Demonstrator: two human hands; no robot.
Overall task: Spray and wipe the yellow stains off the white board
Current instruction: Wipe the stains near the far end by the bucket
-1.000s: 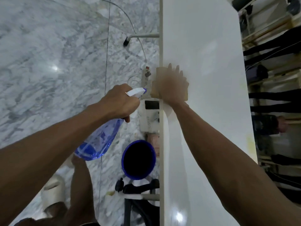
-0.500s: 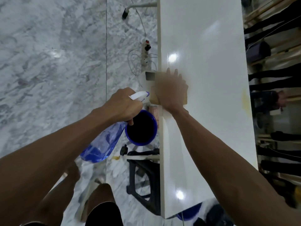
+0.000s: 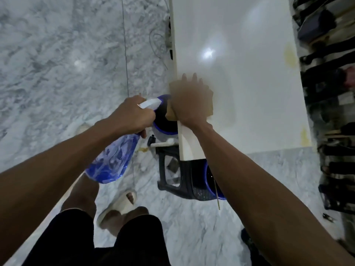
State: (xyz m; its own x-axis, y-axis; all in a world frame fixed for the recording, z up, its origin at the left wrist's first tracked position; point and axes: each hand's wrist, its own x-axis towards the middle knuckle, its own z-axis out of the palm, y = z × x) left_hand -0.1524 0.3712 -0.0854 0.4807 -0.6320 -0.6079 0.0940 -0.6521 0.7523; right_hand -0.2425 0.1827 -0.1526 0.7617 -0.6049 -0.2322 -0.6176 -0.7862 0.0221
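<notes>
The glossy white board (image 3: 240, 77) runs up the middle right of the view. My right hand (image 3: 189, 101), blurred with motion, presses a tan cloth (image 3: 210, 106) flat on the board at its left edge. My left hand (image 3: 132, 114) grips a clear blue spray bottle (image 3: 113, 160) by its white trigger head (image 3: 150, 103), held off the board's left side with the nozzle toward the cloth. Yellow stains show at the board's right edge (image 3: 290, 54) and near its lower right corner (image 3: 305, 136). A faint yellowish smear (image 3: 228, 114) lies right of the cloth.
A blue bucket (image 3: 163, 120) stands on the marble floor beside the board's left edge, a dark plastic stool (image 3: 172, 175) and a second blue tub (image 3: 208, 181) under the near end. Cables and a power strip (image 3: 169, 35) lie farther up. Dark shelving (image 3: 330, 112) lines the right side.
The view has shifted back along the board, so its near end and my legs now show. My right hand keeps rubbing the cloth at the left edge; the left still holds the bottle.
</notes>
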